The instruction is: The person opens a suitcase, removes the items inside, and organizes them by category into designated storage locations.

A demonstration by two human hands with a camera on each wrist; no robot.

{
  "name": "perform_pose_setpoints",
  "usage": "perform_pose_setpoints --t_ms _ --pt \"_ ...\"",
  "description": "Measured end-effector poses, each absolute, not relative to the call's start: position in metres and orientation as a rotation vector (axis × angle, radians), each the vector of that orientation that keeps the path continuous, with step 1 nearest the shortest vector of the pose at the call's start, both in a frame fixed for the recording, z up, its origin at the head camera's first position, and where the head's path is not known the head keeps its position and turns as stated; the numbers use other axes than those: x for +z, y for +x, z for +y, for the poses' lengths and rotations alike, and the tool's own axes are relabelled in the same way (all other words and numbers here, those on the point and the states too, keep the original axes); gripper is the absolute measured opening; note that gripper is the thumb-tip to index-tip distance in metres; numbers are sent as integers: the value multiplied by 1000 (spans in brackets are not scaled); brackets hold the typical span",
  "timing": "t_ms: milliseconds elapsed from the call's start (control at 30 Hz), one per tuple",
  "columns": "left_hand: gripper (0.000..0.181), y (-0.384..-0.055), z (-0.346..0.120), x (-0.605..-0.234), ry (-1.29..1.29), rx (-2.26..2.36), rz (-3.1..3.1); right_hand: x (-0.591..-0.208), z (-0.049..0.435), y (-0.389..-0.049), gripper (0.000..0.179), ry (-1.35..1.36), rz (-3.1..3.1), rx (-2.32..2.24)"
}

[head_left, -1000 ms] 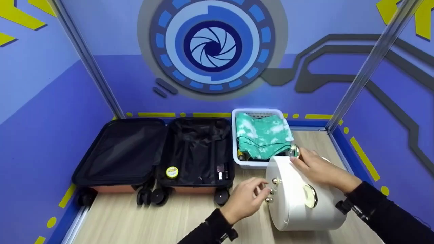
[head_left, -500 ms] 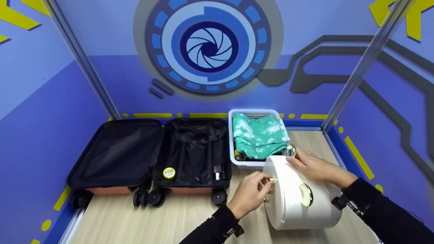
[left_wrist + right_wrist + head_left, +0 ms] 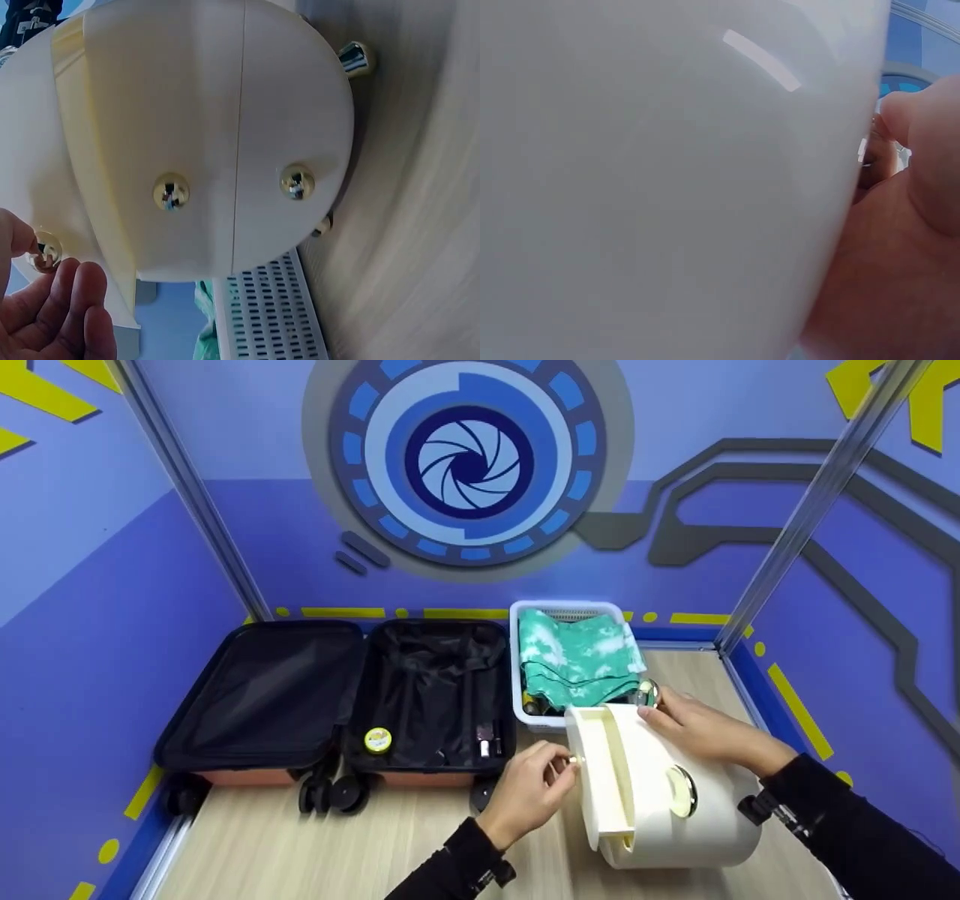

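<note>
A white rounded drawer box (image 3: 690, 810) with gold knobs and gold-rimmed fittings stands on the wooden table at the right. Its uppermost drawer (image 3: 611, 772) is pulled partly out, and the part that shows inside looks bare. With thumb and finger my left hand (image 3: 529, 791) pinches the round gold knob (image 3: 48, 253) of that drawer. Two more drawer fronts with gold knobs (image 3: 171, 192) are flush with the box in the left wrist view. My right hand (image 3: 712, 731) grips the gold-rimmed fitting (image 3: 649, 694) on the box's far side; most of its fingers are hidden.
A black-lined suitcase (image 3: 431, 690) lies spread at the left, with a yellow round tin (image 3: 378, 740) and small dark items in it. Behind the drawer box, a white basket (image 3: 516, 675) holds a folded green-and-white cloth (image 3: 577, 656). Blue panels enclose the table.
My left hand has closed on the gold knob and moved left, drawing the uppermost drawer out of the box. The right hand keeps its hold.
</note>
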State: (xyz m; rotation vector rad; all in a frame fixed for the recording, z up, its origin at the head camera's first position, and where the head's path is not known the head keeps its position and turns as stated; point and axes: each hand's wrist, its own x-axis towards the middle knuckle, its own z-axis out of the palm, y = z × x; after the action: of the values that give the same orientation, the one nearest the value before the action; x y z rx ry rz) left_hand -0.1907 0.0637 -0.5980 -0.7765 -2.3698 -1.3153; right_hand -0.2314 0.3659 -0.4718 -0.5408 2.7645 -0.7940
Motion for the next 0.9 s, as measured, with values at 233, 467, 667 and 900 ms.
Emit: perform_pose_setpoints --t_ms 233,467,667,900 --pt "5 -193 49 -602 -748 -1315 -2341 -471 367 -232 34 -537 2746 -803" --pt "3 -195 41 -604 -736 -1320 -2336 -469 366 -231 36 -556 2743 -818" --pt "5 -196 37 -605 -746 -1312 -2341 -469 367 -231 37 -531 2738 -809" --pt "10 -198 31 -605 -815 -1288 -2336 -470 366 -234 33 -516 2712 -838"
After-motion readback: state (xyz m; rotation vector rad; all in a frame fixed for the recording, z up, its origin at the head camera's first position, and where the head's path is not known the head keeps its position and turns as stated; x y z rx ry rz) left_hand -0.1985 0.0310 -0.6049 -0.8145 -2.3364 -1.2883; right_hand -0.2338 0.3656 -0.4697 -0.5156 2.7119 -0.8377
